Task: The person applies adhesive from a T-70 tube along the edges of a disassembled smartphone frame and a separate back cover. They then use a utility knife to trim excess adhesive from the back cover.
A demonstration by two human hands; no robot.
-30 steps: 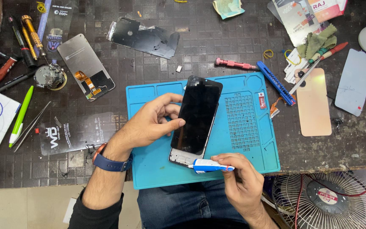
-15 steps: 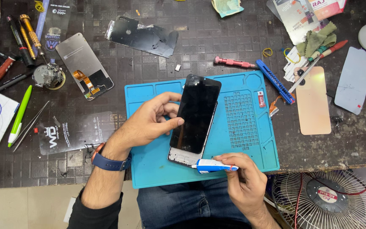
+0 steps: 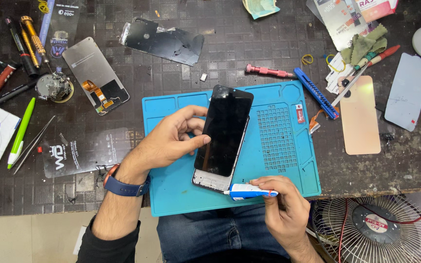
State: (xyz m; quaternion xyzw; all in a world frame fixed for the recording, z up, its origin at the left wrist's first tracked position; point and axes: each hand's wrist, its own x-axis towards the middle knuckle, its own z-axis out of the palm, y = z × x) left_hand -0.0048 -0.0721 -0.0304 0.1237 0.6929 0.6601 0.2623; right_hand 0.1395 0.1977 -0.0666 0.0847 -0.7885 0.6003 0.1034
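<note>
- Head view: a black phone (image 3: 224,136) is held tilted above the middle of a blue work mat (image 3: 181,195), which lies at the near edge of the dark workbench (image 3: 249,44).
- The phone is grasped by the left hand (image 3: 171,139) along its left side, thumb across the glass and fingers behind.
- A small white and blue glue tube (image 3: 249,192) is pinched by the right hand (image 3: 281,207), with its nozzle laid against the phone's lower edge, where the frame shows below the glass.
- Work at that lower edge is judged to be under way; the screen looks seated over most of the frame, while the bottom strip is still exposed, so the edge seems not yet closed.
- How much glue has been laid cannot be told.
- The shallow compartments moulded along the far edge of the mat appear bare; a small red and white item (image 3: 300,113) lies near the mat's right edge.
- Left of the mat, a spare display panel (image 3: 96,75) with an orange flex is seen, and a red screwdriver (image 3: 268,71) lies just beyond the mat's far right corner.
</note>
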